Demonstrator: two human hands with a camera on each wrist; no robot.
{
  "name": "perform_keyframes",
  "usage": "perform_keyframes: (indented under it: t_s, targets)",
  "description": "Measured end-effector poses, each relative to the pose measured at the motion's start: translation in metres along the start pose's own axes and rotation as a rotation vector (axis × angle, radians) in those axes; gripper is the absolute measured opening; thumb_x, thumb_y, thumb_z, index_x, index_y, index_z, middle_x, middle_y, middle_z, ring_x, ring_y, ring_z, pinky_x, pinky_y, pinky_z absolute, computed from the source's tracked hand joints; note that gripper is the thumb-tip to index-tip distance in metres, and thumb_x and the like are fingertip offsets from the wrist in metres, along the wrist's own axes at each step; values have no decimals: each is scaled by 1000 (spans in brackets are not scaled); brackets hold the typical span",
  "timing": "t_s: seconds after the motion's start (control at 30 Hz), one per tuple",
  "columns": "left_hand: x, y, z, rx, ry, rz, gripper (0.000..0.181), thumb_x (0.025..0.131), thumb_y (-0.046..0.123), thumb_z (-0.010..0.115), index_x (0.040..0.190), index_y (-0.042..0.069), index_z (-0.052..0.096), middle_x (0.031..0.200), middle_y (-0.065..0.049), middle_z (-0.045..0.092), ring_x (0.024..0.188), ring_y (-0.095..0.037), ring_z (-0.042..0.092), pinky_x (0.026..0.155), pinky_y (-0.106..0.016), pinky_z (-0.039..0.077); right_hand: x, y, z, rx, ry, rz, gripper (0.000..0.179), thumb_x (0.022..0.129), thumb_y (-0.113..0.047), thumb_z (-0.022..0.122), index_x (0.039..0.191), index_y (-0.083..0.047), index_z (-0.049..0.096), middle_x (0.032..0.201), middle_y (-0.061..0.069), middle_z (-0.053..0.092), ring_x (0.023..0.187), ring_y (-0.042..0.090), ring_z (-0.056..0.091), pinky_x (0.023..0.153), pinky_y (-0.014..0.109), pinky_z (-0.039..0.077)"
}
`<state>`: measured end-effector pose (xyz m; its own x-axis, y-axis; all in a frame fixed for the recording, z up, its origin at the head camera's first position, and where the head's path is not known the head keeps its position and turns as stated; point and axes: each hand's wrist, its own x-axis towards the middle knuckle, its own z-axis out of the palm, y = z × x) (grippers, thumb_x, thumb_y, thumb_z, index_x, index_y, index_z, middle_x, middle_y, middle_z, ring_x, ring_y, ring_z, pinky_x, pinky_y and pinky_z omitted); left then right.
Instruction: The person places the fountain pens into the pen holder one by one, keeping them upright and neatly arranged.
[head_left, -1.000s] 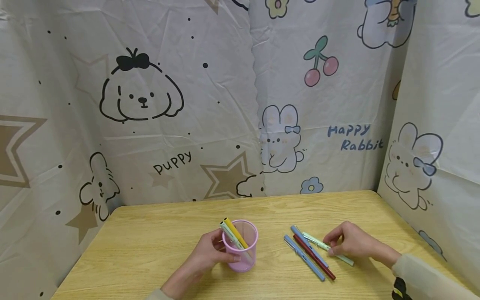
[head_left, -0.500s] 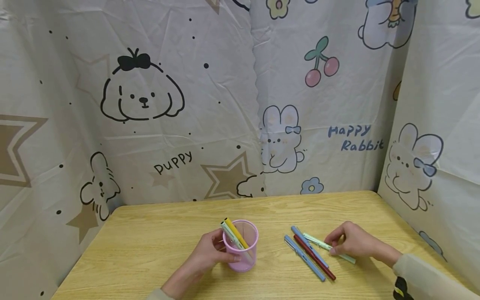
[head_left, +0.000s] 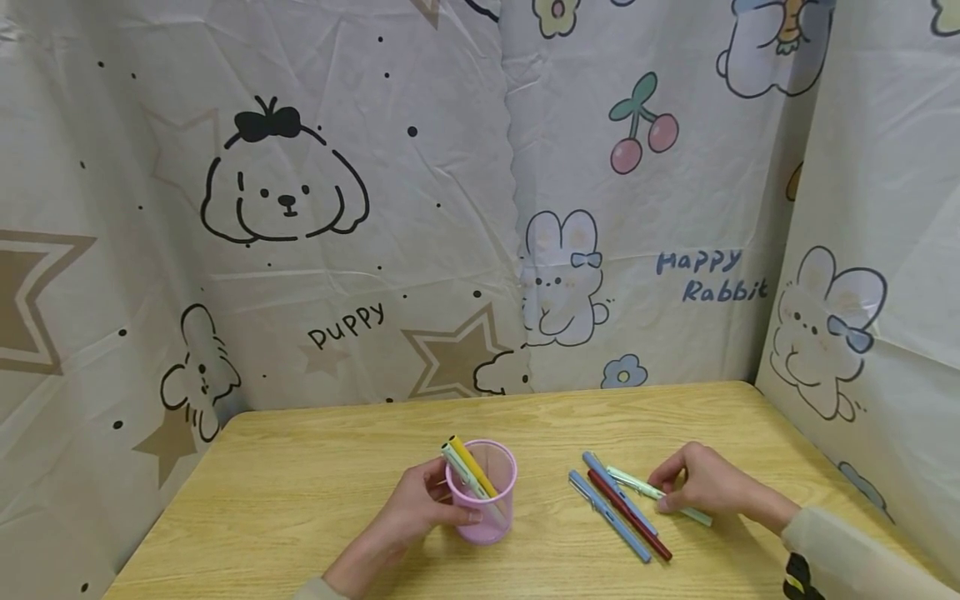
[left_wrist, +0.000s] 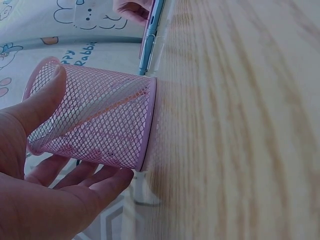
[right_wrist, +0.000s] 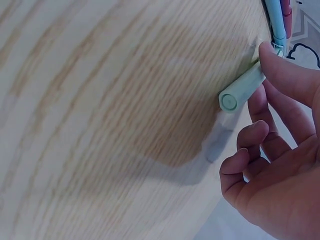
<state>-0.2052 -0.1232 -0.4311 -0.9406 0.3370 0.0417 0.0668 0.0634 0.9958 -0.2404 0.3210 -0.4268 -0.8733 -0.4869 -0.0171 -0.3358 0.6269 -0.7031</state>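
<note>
My left hand [head_left: 412, 510] holds a pink mesh pen cup [head_left: 501, 523], which stands upright on the table. In the left wrist view, thumb and fingers lie on either side of the cup's mesh wall [left_wrist: 107, 115]. A yellow pen [head_left: 474, 468] and a pale green pen [head_left: 459, 467] lean inside it. To the right, my right hand [head_left: 705, 483] pinches a light green pen [head_left: 628, 480] about its middle, close over the tabletop. In the right wrist view, the flat end of this light green pen [right_wrist: 242, 92] points toward the camera, while the lower fingers curl loosely.
Left of the right hand, two blue pens [head_left: 609, 517] lie with a dark red pen [head_left: 632, 515] between them. The light green pen's far tip is close to one of the blue pens. Printed cloth [head_left: 450, 250] hangs behind the wooden table [head_left: 337, 467].
The light green pen has shifted very slightly to the right with my right hand. My left hand and the pen cup have stayed in place.
</note>
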Motion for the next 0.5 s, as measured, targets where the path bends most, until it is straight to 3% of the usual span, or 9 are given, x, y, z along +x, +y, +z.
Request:
perform_keyframes:
  t_s: [0.5]
  targets:
    - [-1, 1, 0, -1, 0, -10, 75, 76, -5, 91, 143, -6, 57, 129, -14, 68, 124, -32, 63, 105, -40, 54, 0, -8, 2, -79, 51, 52, 18, 79, -5, 90, 94, -3, 81, 80, -4, 69, 73, 11, 56, 63, 25, 48]
